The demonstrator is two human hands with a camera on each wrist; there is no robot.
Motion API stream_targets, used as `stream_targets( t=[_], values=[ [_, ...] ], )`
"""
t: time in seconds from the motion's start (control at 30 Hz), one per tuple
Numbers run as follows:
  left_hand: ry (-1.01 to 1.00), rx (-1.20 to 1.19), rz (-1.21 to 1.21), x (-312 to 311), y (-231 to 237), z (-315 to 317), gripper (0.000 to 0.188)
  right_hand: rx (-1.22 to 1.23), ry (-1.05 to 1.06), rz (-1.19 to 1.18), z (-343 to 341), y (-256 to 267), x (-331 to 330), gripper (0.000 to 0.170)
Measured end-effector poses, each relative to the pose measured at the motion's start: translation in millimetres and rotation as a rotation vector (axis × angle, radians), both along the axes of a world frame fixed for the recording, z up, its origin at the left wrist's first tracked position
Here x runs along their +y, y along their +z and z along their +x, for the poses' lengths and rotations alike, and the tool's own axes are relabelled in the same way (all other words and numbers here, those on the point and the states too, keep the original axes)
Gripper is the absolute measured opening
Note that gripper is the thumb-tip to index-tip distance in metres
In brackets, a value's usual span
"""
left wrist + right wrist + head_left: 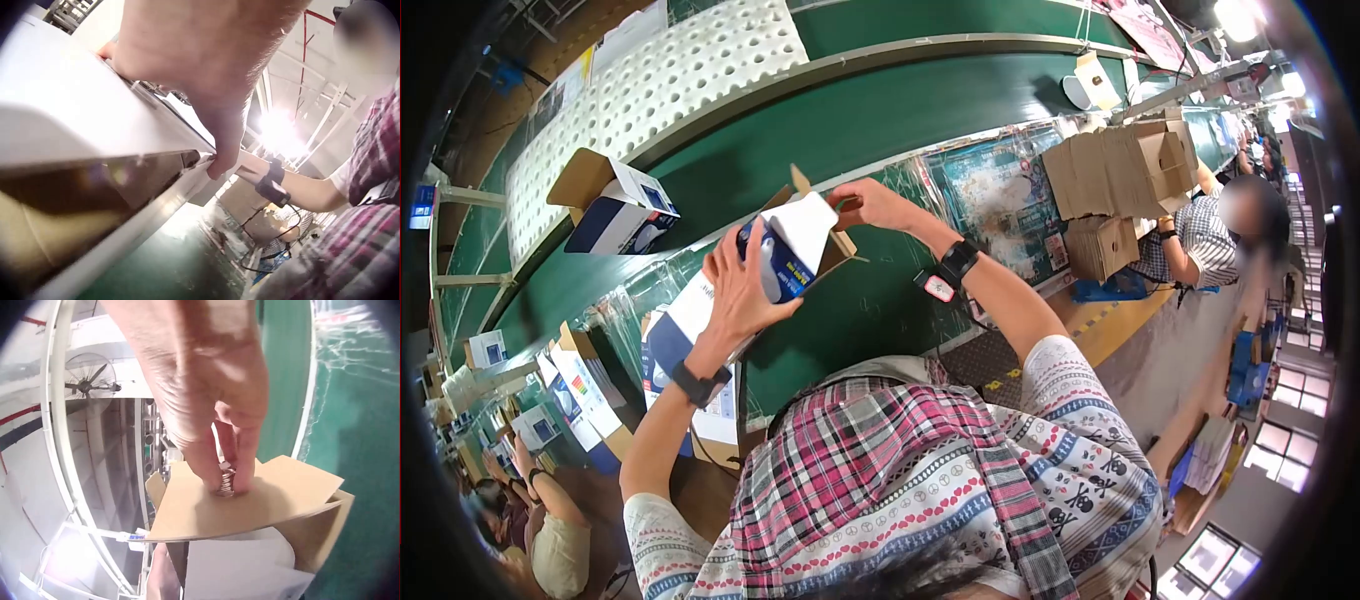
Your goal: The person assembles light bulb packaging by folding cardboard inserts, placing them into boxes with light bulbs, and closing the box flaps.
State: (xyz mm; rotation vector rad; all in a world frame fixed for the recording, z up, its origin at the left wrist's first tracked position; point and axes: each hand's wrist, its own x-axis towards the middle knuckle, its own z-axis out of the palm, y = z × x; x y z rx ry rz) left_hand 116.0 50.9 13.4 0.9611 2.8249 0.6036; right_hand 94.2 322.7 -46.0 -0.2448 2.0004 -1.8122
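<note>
Box of blue-and-white card (788, 270) tilts over the green bench (840, 325). From afar, I see the left hand (738, 292) grip it, likely for steadiness, while the right hand (875, 205) pinches a ridged silvery metal piece (227, 482) at its brown cardboard end (278, 500).

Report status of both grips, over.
Left grip holds box; right grip pinches metal piece at flap. Box end open. Second box apart from both grips.

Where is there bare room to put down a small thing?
The green belt is bare between the blue-white box on it and the white round piece. Another patch of green tabletop lies between the held box and the labelled device. It is crowded around the printed cartons and stacked brown cartons.
</note>
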Motion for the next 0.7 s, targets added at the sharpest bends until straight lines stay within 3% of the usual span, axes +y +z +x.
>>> stream_targets(
  t=[0.07,0.27,0.37,0.47,0.6,0.63,0.7],
  values=[
    [-0.01,0.043,0.025,20.1,-12.6,-7.0,0.114,-0.087,-0.085,-0.184,-4.5,-27.6,15.9,0.021],
    [0.007,0.009,0.081,95.8,-65.3,8.0,0.116,-0.285,-0.131,-0.083,7.4,-67.0,89.0,0.027],
    [-0.016,-0.049,0.027,103.9,-64.8,21.6,0.115,-0.29,-0.162,-0.079,22.6,-84.0,99.3,0.028],
    [-0.04,-0.077,0.021,100.4,-64.2,19.1,0.114,-0.241,-0.047,-0.004,4.9,-83.2,99.0,0.029],
    [-0.017,-0.036,-0.02,96.9,-64.9,2.0,0.117,-0.368,-0.13,-0.206,-4.6,-85.4,84.5,0.03],
    [-0.005,-0.031,-0.024,94.2,-64.9,-5.1,0.118,-0.229,-0.058,-0.194,0.6,-103.2,83.4,0.04],
    [-0.023,-0.028,-0.019,90.5,-63.4,-14.7,0.118,-0.314,-0.089,-0.263,11.6,-98.6,79.4,0.044]
  ],
)
